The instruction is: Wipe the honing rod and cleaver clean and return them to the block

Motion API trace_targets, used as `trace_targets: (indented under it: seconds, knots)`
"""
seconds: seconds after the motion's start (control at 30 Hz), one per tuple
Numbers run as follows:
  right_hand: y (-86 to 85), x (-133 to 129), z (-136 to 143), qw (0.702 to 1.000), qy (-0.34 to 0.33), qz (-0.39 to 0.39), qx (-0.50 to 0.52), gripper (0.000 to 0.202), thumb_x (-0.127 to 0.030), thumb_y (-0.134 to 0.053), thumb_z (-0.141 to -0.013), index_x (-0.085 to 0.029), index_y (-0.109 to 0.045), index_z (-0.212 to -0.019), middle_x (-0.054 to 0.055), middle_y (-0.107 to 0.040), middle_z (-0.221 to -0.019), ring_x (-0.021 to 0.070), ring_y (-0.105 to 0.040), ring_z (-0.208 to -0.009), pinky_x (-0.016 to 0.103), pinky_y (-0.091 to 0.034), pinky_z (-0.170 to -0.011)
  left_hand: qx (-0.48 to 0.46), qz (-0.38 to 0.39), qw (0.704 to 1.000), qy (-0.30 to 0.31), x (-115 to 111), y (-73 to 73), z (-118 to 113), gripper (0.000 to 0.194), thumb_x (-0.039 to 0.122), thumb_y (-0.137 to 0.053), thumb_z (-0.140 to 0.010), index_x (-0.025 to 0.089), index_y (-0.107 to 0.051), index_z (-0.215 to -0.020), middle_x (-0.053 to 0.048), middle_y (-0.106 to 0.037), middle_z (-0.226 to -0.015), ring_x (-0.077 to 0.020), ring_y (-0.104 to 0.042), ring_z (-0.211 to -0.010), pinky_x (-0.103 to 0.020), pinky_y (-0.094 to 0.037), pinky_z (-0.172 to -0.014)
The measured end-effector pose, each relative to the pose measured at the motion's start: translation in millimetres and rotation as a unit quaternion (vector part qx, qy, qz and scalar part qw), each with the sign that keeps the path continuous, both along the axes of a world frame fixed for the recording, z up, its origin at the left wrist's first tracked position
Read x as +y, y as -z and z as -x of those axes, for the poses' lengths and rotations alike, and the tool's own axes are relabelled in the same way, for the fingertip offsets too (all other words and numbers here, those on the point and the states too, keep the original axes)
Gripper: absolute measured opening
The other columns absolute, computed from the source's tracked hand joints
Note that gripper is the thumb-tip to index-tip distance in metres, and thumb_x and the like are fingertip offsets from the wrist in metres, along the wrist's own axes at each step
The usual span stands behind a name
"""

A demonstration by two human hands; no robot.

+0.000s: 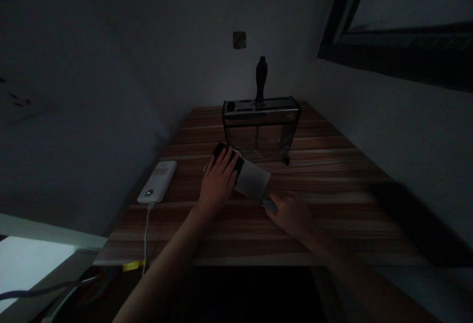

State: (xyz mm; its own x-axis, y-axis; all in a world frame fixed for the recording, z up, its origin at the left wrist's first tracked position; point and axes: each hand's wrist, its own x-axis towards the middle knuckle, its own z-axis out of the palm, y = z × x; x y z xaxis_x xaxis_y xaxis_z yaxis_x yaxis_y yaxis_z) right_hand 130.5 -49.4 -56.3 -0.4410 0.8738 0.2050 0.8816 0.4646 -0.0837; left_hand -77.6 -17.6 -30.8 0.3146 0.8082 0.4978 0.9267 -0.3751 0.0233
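Note:
A cleaver [253, 179] with a broad, pale metal blade lies at a slant low over the tabletop. My right hand [290, 212] is wrapped around its grey handle [269, 204]. At the far end of the blade is a flat black piece [219, 149], perhaps a cloth or a sleeve, which covers that end; a light edge shows beside it. My left hand [220, 175] lies flat on the black piece with its fingers stretched out. Just behind stands a clear-sided knife block [261, 108] with a black knife handle [261, 79] upright in its top.
The wood-grain table [332, 170] meets walls at the back and right. A white power bank [158, 181] with a lit display and a cable [146, 234] is on the left. A dark flat object [417, 222] lies at the right edge. The light is dim.

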Motion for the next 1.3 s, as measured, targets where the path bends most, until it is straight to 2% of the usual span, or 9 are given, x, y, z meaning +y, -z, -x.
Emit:
trace_targets:
  seconds: [0.13, 0.47, 0.93, 1.13, 1.3]
  knots:
    - [-1.6, 0, 0, 1.0, 0.006, 0.004, 0.001, 0.019, -0.029, -0.053, -0.075, -0.019, -0.061, -0.089, 0.006, -0.068, -0.08, 0.0191, -0.06, -0.075, 0.028, -0.038, -0.07, 0.005, 0.016, 0.999, 0.033, -5, 0.6, -10, 0.044, 0.023, -0.031, -0.09, 0.019, -0.031, -0.134, -0.006, -0.029, -0.143, -0.0198, -0.019, -0.133, -0.044, -0.017, -0.109]
    - [-1.3, 0, 1, 1.0, 0.021, 0.006, -0.006, 0.02, -0.031, -0.054, -0.075, -0.018, -0.061, -0.088, 0.006, -0.068, -0.082, 0.0203, -0.061, -0.078, 0.027, -0.038, -0.068, 0.024, 0.037, 0.997, 0.067, -15, 2.6, -30, 0.045, 0.023, -0.034, -0.089, 0.02, -0.032, -0.134, -0.006, -0.028, -0.143, -0.0197, -0.019, -0.133, -0.044, -0.019, -0.108]
    - [-3.0, 0, 2, 1.0, 0.016, 0.016, -0.007, 0.016, -0.028, -0.052, -0.076, -0.018, -0.061, -0.085, 0.007, -0.067, -0.082, 0.0201, -0.061, -0.077, 0.028, -0.039, -0.069, 0.046, 0.05, 0.994, 0.082, -25, 7.5, -48, 0.053, 0.033, -0.032, -0.089, 0.013, -0.023, -0.137, -0.006, -0.026, -0.144, -0.0178, -0.016, -0.134, -0.04, -0.017, -0.11]
    - [2.9, 1, -1, 0.999, 0.004, 0.032, -0.006, 0.017, -0.015, -0.05, -0.071, -0.013, -0.063, -0.082, 0.011, -0.067, -0.083, 0.0205, -0.061, -0.077, 0.027, -0.042, -0.071, 0.063, 0.057, 0.986, 0.14, -36, 8.5, -63, 0.055, 0.037, -0.03, -0.089, 0.013, -0.022, -0.137, -0.005, -0.026, -0.144, -0.0162, -0.014, -0.134, -0.037, -0.016, -0.11]
    - [5.1, 1, -2, 1.0, -0.004, 0.025, 0.0, 0.026, -0.013, -0.048, -0.07, -0.011, -0.064, -0.091, 0.013, -0.067, -0.09, 0.0216, -0.062, -0.08, 0.029, -0.044, -0.072, 0.054, 0.076, 0.983, 0.16, -40, 9.0, -68, 0.056, 0.034, -0.031, -0.087, 0.012, -0.019, -0.138, -0.005, -0.024, -0.144, -0.0153, -0.011, -0.135, -0.036, -0.012, -0.111]
